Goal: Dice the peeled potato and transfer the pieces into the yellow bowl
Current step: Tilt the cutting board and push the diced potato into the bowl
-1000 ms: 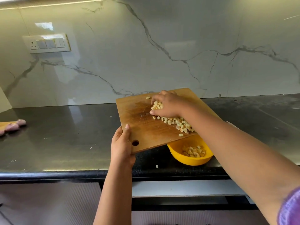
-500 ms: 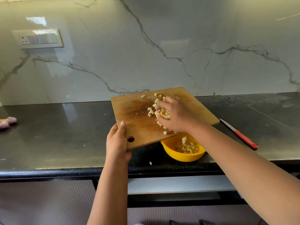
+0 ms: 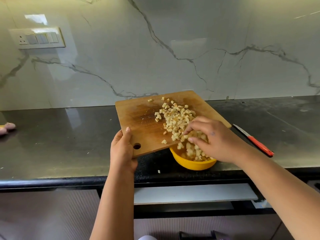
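Your left hand (image 3: pixel 123 150) grips the corner of the wooden cutting board (image 3: pixel 143 125), tilted over the yellow bowl (image 3: pixel 192 164). Your right hand (image 3: pixel 210 139), fingers loosely spread and holding nothing, sweeps the potato cubes (image 3: pixel 176 118) off the board's lower edge into the bowl. Tilt more and the cubes may overshoot the rim; one piece (image 3: pixel 159 171) already lies beside the bowl. The bowl stands near the counter's front edge. Right of the bowl lies the red-handled knife (image 3: pixel 254 141); left of the bowl the counter has open room.

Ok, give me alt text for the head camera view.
The right hand sweeps diced potato off a tilted wooden cutting board, gripped by the left hand, into a yellow bowl. A red-handled knife lies on the dark counter.
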A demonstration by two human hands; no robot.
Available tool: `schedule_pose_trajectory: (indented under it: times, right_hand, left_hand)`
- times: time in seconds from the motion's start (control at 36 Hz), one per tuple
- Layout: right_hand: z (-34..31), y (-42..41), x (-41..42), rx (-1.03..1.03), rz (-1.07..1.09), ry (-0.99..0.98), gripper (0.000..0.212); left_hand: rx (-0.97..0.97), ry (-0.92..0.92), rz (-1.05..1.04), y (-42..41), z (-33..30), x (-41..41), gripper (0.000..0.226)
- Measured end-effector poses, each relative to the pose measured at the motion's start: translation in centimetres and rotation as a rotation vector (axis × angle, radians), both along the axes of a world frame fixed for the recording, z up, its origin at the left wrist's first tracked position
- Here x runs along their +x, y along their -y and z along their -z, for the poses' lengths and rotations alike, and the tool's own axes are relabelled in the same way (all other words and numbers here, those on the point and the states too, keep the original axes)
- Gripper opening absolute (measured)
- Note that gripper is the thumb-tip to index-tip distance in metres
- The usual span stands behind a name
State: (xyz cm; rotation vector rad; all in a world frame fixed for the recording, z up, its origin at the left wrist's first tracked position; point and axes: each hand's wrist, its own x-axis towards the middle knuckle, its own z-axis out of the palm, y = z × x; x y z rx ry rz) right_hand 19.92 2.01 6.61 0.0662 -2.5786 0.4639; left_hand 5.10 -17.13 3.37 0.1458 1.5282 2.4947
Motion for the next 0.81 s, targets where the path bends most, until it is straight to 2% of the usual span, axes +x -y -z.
schedule_pose_trajectory:
  times: [0.11,0.19,0.31,0.39,0.47,0.58,0.69,0.81]
  right_hand:
    - [-0.9,-0.8,0.7,-0.071,0.023,0.026,0.031]
    - [-1.3,-1.2,0.4,-0.123,0.050,-0.052,0.018]
    - [-0.8,0.5,-1.2,0.020,-0.031,-0.061,0.013]
    - [-0.1,2.3,-2.8,0.084,-0.115,-0.066,0.018]
    - [0.3,2.8,-3.8,0.132,-0.093,-0.039,0.024]
    - [0.9,2.1,-3.3,0.183,-0.082,0.001,0.017]
    - [1.0,0.8,-1.2,0.160,-0.016,0.046,0.013]
    - [-0.3,-0.3,0.5,0.018,-0.019,0.144,0.007]
  left_hand:
    - [0.006,0.000,-0.005,0.0,0.0,0.1,0.010]
    - [0.008,0.000,-0.009,0.0,0.0,0.1,0.011]
    - [0.005,0.006,-0.013,-0.1,0.1,0.1,0.011]
    - [-0.002,0.014,-0.023,-0.2,0.1,0.1,0.021]
    - [0.000,0.015,-0.019,-0.3,0.1,0.0,0.018]
    - [0.009,0.019,-0.008,-0.2,0.2,0.0,0.013]
    - [0.007,0.020,-0.003,0.0,0.3,-0.2,0.021]
    - [0.002,0.010,-0.005,0.3,0.5,-0.2,0.014]
